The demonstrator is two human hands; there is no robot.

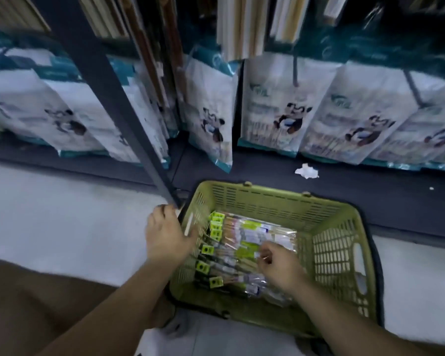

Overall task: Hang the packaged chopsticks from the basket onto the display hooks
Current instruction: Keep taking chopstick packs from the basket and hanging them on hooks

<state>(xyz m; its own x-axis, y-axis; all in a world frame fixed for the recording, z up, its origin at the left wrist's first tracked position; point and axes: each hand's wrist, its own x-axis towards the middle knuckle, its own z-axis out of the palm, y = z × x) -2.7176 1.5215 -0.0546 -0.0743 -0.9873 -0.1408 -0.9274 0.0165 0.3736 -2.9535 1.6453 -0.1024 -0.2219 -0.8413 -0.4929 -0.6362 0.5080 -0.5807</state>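
Head view: whole frame blurry. Top row of hanging goods point(242, 27) cut off by upper edge; print on panda bags point(275, 106) unreadable. Pack labels can't be read either.

Dark shelf post point(113, 98) slants down to basket's left corner; crumpled paper point(306, 171) on the dark shelf base behind. Green basket point(267, 201) sits on pale floor, packs point(231, 242) lying inside, green tabs to the left.

L hand point(165, 235) at basket's left rim, thumb over it; finger grip can't tell. R hand point(280, 265) inside basket, fingers curled, pinching the top packs.
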